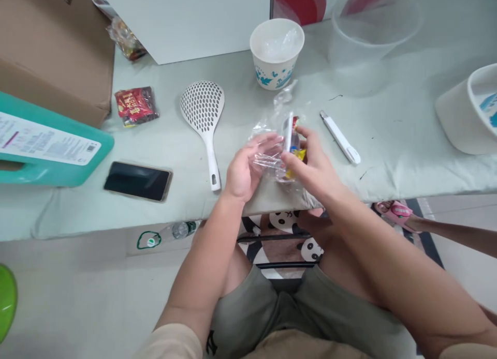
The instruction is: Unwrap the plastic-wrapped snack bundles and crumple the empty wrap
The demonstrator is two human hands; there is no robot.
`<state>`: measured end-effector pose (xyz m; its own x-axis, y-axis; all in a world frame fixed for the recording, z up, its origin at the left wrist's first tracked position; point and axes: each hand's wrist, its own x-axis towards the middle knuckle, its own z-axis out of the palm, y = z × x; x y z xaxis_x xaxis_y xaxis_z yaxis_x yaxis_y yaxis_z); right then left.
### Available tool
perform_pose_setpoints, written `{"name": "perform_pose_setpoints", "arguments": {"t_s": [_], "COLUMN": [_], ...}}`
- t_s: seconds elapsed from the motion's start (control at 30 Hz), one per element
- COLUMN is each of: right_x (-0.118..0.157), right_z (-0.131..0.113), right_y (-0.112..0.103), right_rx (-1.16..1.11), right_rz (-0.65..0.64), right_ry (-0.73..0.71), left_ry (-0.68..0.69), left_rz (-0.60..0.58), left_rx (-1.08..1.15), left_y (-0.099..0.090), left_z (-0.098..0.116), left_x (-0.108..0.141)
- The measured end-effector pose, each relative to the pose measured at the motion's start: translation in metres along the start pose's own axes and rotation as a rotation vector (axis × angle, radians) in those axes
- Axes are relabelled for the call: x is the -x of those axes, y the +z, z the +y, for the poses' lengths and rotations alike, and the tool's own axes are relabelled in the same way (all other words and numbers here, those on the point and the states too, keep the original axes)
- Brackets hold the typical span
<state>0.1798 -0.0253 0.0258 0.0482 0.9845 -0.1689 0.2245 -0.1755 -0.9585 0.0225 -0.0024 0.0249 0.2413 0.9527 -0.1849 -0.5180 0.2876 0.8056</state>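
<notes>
In front of me, at the near edge of the cloth-covered table, both hands are at a crinkled clear plastic bag. My left hand has its fingers curled round the bag's left side. Pinched between the thumb and fingers of my right hand is a small colourful packet with yellow, red and blue parts. A white strip stands upright along it; I cannot make out its kind. Right of my right hand lies a white utility knife. A white slotted skimmer rests left of my left hand.
Behind the hands stands a paper cup with plastic inside. A clear tub and a white container are to the right. Leftward are a phone, red snack packet, teal jug and cardboard box.
</notes>
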Motion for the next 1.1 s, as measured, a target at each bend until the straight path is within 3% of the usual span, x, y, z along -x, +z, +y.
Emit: {"name": "perform_pose_setpoints", "arguments": {"t_s": [0.07, 0.17, 0.33, 0.47, 0.67, 0.87, 1.0, 1.1], "right_x": [-0.003, -0.008, -0.016, -0.016, -0.009, -0.020, -0.030, -0.033], "right_z": [0.002, 0.002, 0.002, 0.000, -0.006, 0.008, 0.016, 0.018], "right_y": [0.000, 0.002, -0.001, -0.001, 0.004, -0.001, -0.006, -0.014], "right_rx": [-0.282, -0.617, -0.816, -0.868, -0.773, -0.552, -0.562, -0.607], "right_rz": [-0.019, 0.016, 0.142, 0.150, 0.036, 0.111, 0.137, 0.177], "right_ry": [0.080, 0.177, 0.251, 0.240, 0.249, 0.212, 0.169, 0.118], "left_ry": [0.002, -0.003, 0.006, -0.003, -0.008, 0.039, 0.101, 0.068], "left_rz": [-0.071, -0.071, -0.040, -0.027, -0.037, 0.207, 0.304, 0.349], "left_rx": [0.007, 0.053, 0.096, 0.070, 0.108, 0.128, 0.169, 0.217], "left_y": [0.002, 0.005, 0.004, 0.003, 0.004, -0.007, -0.017, -0.020], "left_z": [0.000, 0.001, 0.007, 0.009, 0.010, 0.021, 0.026, 0.028], "left_x": [0.001, 0.000, -0.004, -0.004, 0.000, -0.002, -0.009, -0.013]}}
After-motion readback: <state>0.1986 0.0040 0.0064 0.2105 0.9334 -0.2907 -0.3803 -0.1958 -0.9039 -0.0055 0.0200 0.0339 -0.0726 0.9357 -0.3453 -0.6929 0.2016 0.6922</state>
